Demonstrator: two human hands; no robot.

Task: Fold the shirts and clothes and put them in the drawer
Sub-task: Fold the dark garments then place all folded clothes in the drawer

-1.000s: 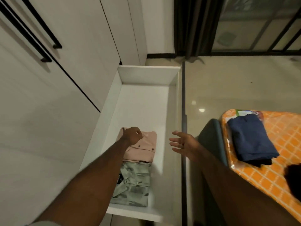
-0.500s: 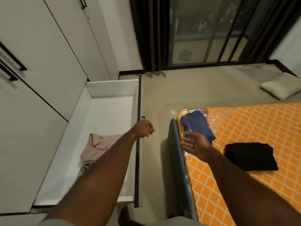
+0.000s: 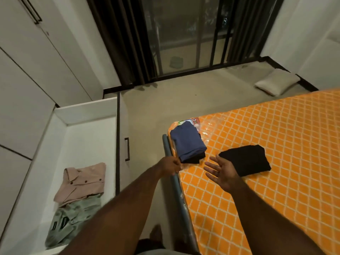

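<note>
A white drawer [image 3: 88,111] stands pulled out on the left, holding a folded pink shirt [image 3: 82,183] and a folded pale green shirt [image 3: 73,221] side by side. On the orange mattress [image 3: 276,153] lie a folded blue garment [image 3: 189,142] on top of a dark one, and a folded black garment [image 3: 246,161]. My left hand [image 3: 170,165] hovers at the mattress edge just short of the blue garment, fingers curled and holding nothing. Palm up and fingers spread, my right hand [image 3: 222,172] floats between the two folded garments.
White wardrobe doors [image 3: 27,80] fill the left wall. The grey bed frame rail [image 3: 176,184] runs along the mattress edge, with bare floor [image 3: 147,115] between it and the drawer. A pillow [image 3: 277,81] lies on the floor by the window bars.
My left hand left the pink shirt in the drawer and swung right to the mattress edge. My right hand moved over the mattress between the folded garments. The view turned right.
</note>
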